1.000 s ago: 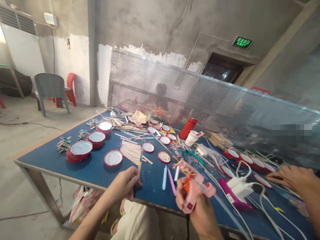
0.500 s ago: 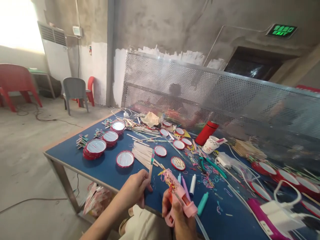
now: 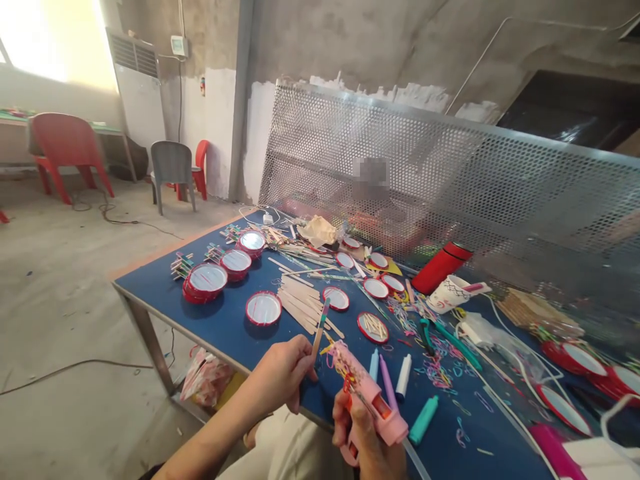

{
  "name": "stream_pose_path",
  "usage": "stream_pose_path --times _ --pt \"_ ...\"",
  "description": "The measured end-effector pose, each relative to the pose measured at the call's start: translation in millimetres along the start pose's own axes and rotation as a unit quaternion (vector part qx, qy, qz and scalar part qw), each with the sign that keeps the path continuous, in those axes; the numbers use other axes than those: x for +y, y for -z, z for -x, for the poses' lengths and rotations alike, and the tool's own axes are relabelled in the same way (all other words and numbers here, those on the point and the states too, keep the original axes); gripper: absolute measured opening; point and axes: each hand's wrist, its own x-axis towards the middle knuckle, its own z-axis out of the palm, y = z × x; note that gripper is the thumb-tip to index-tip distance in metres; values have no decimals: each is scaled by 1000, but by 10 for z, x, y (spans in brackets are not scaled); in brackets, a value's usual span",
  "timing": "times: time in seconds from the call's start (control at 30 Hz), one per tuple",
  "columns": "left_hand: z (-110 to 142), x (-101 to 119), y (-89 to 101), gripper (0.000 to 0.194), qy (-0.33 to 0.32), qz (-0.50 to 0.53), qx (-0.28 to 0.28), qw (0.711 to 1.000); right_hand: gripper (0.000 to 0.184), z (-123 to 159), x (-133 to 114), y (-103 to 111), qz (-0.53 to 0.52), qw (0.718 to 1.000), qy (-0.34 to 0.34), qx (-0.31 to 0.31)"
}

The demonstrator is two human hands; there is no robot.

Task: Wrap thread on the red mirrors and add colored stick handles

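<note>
My left hand (image 3: 290,370) pinches the lower end of a wooden craft stick (image 3: 319,337), which stands up from the fingers and has a teal and dark band near its top. In my right hand (image 3: 367,427) is a pink hot glue gun (image 3: 367,390), its nozzle pointing up and left close to the stick. A clear glue stick (image 3: 417,460) sticks out of its back end. Several plain craft sticks (image 3: 303,303) lie fanned out beyond my left hand. Near them are a red-rimmed round disc (image 3: 263,309) and another disc carrying short wooden pieces (image 3: 373,327).
Stacks of red-rimmed discs (image 3: 205,280) stand at the left. Markers (image 3: 424,420), loose rubber bands (image 3: 440,363), teal-handled pliers (image 3: 457,345), a paper cup (image 3: 447,295) and a red bottle (image 3: 443,267) are to the right. A perforated metal screen (image 3: 400,160) borders the table's far side.
The view has swung left, so the table contents sit further right. The glue gun has come nearer the craft stick. Another person's hand at the right has left the view.
</note>
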Motion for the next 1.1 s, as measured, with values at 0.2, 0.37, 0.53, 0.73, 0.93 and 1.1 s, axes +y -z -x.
stream_pose_path --times 0.2,0.37,0.53,0.73,0.93,1.1 --pt "40 -4 36 21 28 94 -39 994 65 -5 -84 -39 -21 999 -21 18" --pt "52 -29 72 35 19 179 -44 983 66 7 -134 -67 -30 999 -24 30" --pt "32 -43 174 54 -2 281 -57 958 70 8 -138 -156 -10 999 -34 28" --pt "29 -85 193 56 21 320 -84 943 71 -7 -91 -304 31 998 -31 33" --pt "49 -130 162 56 -1 338 -31 941 68 -68 -122 -270 68 995 -20 71" --pt "62 -119 157 54 -9 344 -12 939 64 -123 -209 -118 37 994 -24 98"
